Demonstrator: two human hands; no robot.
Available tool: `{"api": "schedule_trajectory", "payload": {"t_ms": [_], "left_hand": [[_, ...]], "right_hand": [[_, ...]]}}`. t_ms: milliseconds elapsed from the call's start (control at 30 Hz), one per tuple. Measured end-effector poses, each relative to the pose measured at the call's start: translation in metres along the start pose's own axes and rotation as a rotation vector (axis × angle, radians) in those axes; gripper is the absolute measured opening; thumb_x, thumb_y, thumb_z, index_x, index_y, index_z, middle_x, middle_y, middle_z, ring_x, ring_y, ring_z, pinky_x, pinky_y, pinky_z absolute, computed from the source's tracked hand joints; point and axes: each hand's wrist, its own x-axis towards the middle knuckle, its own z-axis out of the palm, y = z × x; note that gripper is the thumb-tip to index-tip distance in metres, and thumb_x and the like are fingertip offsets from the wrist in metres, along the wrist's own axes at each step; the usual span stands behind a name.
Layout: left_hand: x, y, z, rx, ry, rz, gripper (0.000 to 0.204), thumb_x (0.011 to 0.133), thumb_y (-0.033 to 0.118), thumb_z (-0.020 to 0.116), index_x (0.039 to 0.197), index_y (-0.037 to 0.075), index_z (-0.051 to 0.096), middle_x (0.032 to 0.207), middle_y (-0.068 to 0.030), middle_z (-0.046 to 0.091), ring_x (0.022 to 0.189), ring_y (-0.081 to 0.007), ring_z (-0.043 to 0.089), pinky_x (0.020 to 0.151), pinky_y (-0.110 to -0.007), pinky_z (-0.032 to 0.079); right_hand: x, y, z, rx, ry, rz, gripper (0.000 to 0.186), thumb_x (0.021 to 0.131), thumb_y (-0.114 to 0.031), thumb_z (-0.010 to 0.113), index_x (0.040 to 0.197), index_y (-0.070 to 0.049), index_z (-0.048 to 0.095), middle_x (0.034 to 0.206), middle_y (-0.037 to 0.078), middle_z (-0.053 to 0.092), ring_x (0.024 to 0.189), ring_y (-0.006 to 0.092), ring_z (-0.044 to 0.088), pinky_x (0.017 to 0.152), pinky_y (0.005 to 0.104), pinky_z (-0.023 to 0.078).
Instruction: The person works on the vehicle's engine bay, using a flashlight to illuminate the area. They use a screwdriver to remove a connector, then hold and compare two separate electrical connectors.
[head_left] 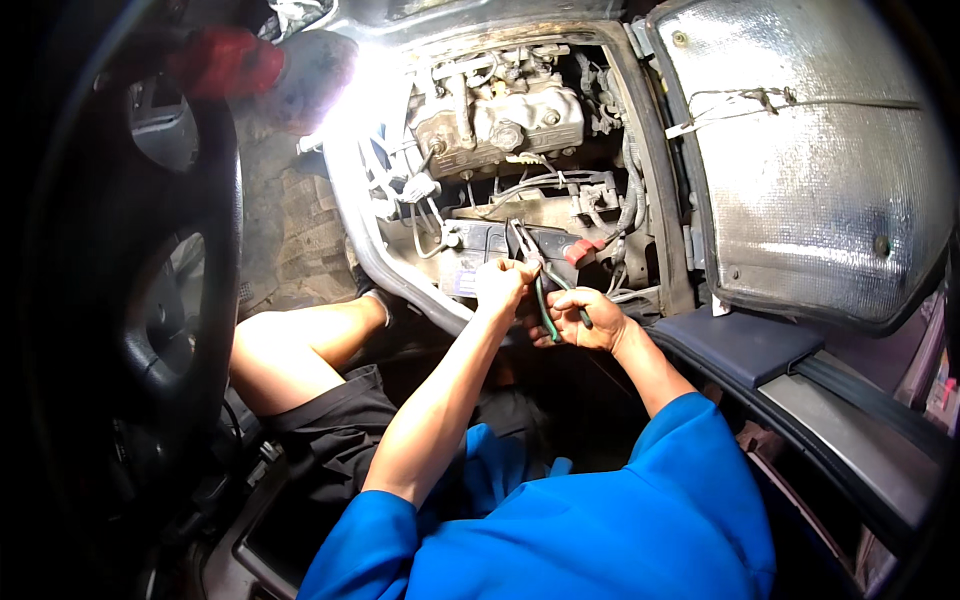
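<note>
Right hand: the right hand [583, 318] is clenched around the green-sleeved handles of a pair of metal pliers [540, 278], gripping them from the right, near the person's lap.
Pliers: the green-handled pliers slant up and to the left; their thin metal tips reach the top of a dark rectangular battery [500, 240] at the near edge of the open engine bay.
Left hand: the left hand [503, 282] is closed just left of the pliers, its fingers bunched at the battery's near edge; whether it pinches anything I cannot tell.
Battery surroundings: a small red cap [583, 251] sits on the battery's right end, with grey cables running past it.
Far: a grey metal engine block [500, 118] lies beyond the battery, brightly lit from the left.
Right: a raised panel lined with silver quilted foil [800, 160] stands tilted.
Left: a black steering wheel [140, 250] fills the dark side.
</note>
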Motion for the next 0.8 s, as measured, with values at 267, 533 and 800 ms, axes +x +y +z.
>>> {"api": "schedule_trajectory", "payload": {"t_ms": [267, 533, 800], "left_hand": [[-0.005, 0.004, 0.004, 0.086, 0.098, -0.075, 0.024, 0.07, 0.017, 0.079, 0.066, 0.002, 0.061, 0.057, -0.0047, 0.059, 0.051, -0.0116, 0.052, 0.049, -0.029, 0.043], [0.002, 0.032, -0.057, 0.364, -0.01, -0.009, 0.026, 0.071, 0.021, 0.079, 0.068, 0.002, 0.062, 0.058, -0.005, 0.061, 0.051, -0.0107, 0.055, 0.048, -0.027, 0.045], [0.0, 0.082, -0.075, 0.811, -0.08, 0.276, 0.031, 0.077, 0.027, 0.072, 0.096, 0.002, 0.069, 0.08, -0.0118, 0.069, 0.073, -0.0179, 0.064, 0.066, -0.031, 0.05]], "right_hand": [[0.0, -0.003, 0.004, 0.162, 0.0, 0.113, 0.019, 0.083, -0.01, 0.046, 0.099, -0.002, 0.054, 0.09, 0.012, 0.055, 0.077, 0.0234, 0.054, 0.072, 0.0378, 0.047], [0.06, 0.065, 0.064, 0.354, -0.005, -0.268, 0.036, 0.069, -0.002, 0.043, 0.102, -0.01, 0.054, 0.079, 0.001, 0.046, 0.064, 0.012, 0.041, 0.057, 0.0274, 0.037], [0.128, 0.088, 0.107, 0.647, -0.122, -0.619, 0.02, 0.083, -0.014, 0.041, 0.095, -0.006, 0.054, 0.079, 0.003, 0.05, 0.074, 0.0151, 0.047, 0.07, 0.0305, 0.04]]}}
